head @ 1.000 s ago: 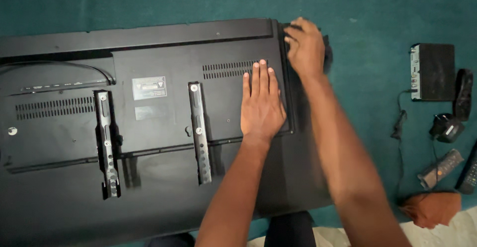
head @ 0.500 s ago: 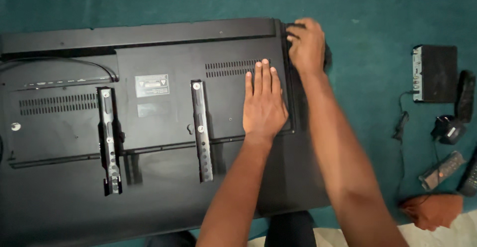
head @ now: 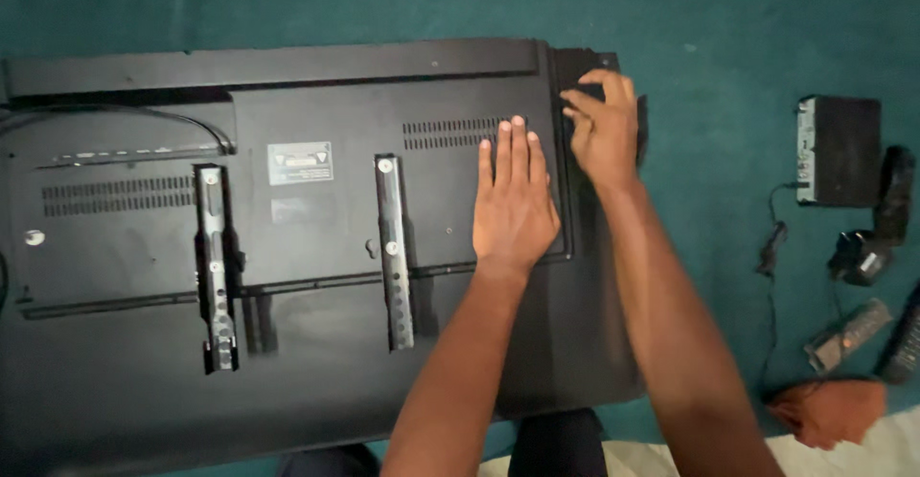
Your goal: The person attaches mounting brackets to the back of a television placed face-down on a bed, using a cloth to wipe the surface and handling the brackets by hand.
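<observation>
A large black flat television (head: 316,343) lies face down on teal carpet, its back panel up. Two metal mounting brackets (head: 393,247) run vertically down the back. My left hand (head: 516,204) lies flat, palm down and fingers together, on the raised back cover beside a vent grille. My right hand (head: 602,127) rests at the set's upper right corner with fingers curled onto the black edge panel; whether it grips anything is unclear.
To the right on the carpet sit a small black box (head: 843,149), a black power adapter with cable (head: 862,252), and two remote controls (head: 848,335). An orange-brown cloth (head: 829,410) lies at the lower right. A cable (head: 115,122) curves across the television's upper left.
The view has shifted slightly. My right hand's fingers have moved a little at the upper right corner. My left hand stays flat in the same spot.
</observation>
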